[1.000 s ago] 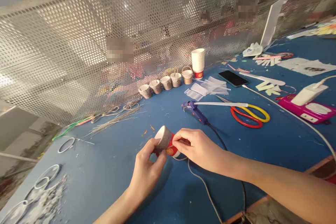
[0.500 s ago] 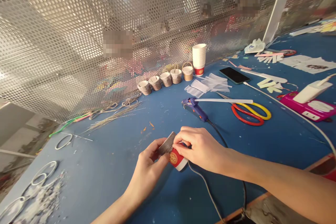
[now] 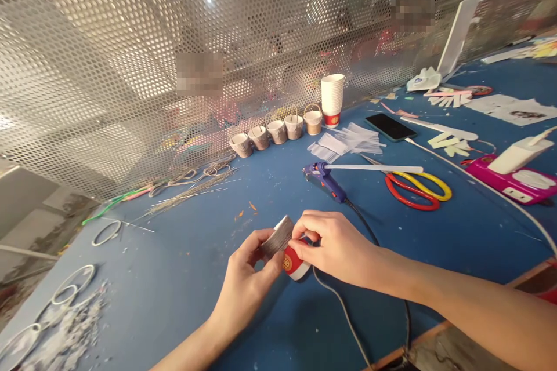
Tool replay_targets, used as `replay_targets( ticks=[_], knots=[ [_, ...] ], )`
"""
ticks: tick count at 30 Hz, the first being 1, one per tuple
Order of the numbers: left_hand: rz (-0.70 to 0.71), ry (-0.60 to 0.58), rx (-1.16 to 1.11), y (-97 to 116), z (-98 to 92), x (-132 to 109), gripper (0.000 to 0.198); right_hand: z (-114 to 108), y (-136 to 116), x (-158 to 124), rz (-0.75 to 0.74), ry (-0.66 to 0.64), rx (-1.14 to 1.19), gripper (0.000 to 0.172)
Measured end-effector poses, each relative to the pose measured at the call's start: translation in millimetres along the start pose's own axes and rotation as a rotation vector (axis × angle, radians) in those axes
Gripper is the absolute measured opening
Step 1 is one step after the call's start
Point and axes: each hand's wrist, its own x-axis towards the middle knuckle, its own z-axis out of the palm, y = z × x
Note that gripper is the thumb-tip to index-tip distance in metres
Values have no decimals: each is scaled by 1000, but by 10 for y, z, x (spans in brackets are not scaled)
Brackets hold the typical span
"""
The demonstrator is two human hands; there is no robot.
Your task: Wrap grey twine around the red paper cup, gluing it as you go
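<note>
One paper cup [image 3: 299,269] is held tilted between two hands. The left hand [image 3: 252,272] is curled half closed around its upper part, thumb on the near side, and has firm hold of it. Of the right hand [image 3: 335,246], thumb and forefinger come together at the cup's side; I cannot tell whether they press the grey cord [image 3: 281,237] wound there or only touch. Well to the left of the grip lies one heap of grey crumbs [image 3: 76,330].

Beyond the right hand there are one blue glue gun [image 3: 328,182] with one white stick [image 3: 374,168], and one pair of scissors [image 3: 435,204] with a red and a yellow handle. Farther from the grip are one phone [image 3: 390,127], many white strips [image 3: 348,140], too overlapped for counting, five small buckets [image 3: 276,131] in a row, and one stack of paper cups [image 3: 332,95] just beside the last bucket.

The table [image 3: 174,278] under the hands is blue, with pale specks. Behind everything stands a metal screen [image 3: 130,69] full of round holes; people behind it are blurred.

The held cup carries a gold round emblem [image 3: 288,262] on its red band; its signs I cannot read. The stack shows a similar one.
</note>
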Motion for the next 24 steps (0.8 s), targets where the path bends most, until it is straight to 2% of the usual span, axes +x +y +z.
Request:
replay_targets(
  ticks=[12, 24],
  knots=[
    [98, 74, 133, -60, -2, 14, 12, 29, 9, 5, -39, 29, 3, 16],
    [101, 96, 98, -34, 12, -14, 10, 24, -19, 6, 14, 0, 17, 18]
  ],
)
